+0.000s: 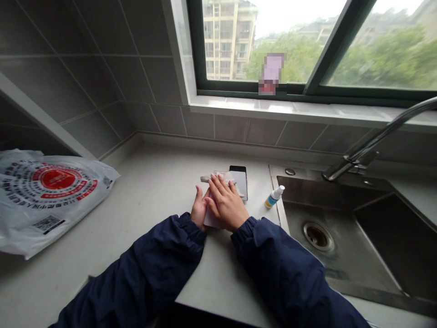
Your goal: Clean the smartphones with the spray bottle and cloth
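My right hand (226,202) lies across a thin whitish cloth or wipe (223,175), its fingers straight and close together, pressing the cloth down. Beneath is a pale flat object (212,221), mostly covered, so I cannot tell its kind. At its left edge is my left hand (200,207), thumb stretched up and apart; its other fingers are partly hidden behind the right hand. Just beyond the right fingers, a flat, phone-like slab (241,182) with a black top band rests on the counter. A small white-capped spray bottle (275,197) with a blue and yellow label stands right of my hands.
A printed white plastic bag (54,191) lies on the pale counter (146,182) at the left. To the right are a steel sink (307,264) and a curved tap (382,132). A tiled wall and window (290,41) rise behind.
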{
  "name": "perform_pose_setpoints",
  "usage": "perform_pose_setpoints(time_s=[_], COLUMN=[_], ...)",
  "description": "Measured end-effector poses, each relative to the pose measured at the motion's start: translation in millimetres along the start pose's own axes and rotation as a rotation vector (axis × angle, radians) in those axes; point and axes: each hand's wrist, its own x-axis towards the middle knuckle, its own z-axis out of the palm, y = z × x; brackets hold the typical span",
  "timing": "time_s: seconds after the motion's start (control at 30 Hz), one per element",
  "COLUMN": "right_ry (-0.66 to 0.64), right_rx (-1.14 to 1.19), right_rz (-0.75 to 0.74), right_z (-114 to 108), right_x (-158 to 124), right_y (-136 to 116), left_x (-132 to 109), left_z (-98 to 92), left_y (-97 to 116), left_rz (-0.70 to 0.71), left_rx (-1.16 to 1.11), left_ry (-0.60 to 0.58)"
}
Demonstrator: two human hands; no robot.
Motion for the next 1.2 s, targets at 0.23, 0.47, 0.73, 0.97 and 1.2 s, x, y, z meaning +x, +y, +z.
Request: perform_pose_setpoints(time_s=[0.23, 0.47, 0.73, 0.97, 1.2], right_ry=[-0.033, -0.054, -0.078, -0.028, 0.023], right_rx=[0.046, 0.093, 0.058, -0.005, 0.015], right_rz=[-0.031, -0.086, -0.113, 0.022, 0.140], right_z=[-1.1, 0.8, -1.8, -1.7, -2.3], right_x=[-21.0, -57.7, -80.5, -51.1, -14.7], right_y=[-11.8, -30.1, -31.7, -11.8, -6.0], left_x=[-4.8, -6.8, -6.7, -4.9, -2.4], left_z=[-2.1, -6.6, -10.2, -5.2, -3.7], left_y=[0.9, 9.4, 16.2, 4.7, 1.7], left_rz=[-0.063, -0.084, -0.116, -0.061, -0.031], left_rx=[0.044, 0.068, 0.134, 0.076, 0.050], left_ry=[0.168, 0.090, 0.073, 0.088, -0.034])
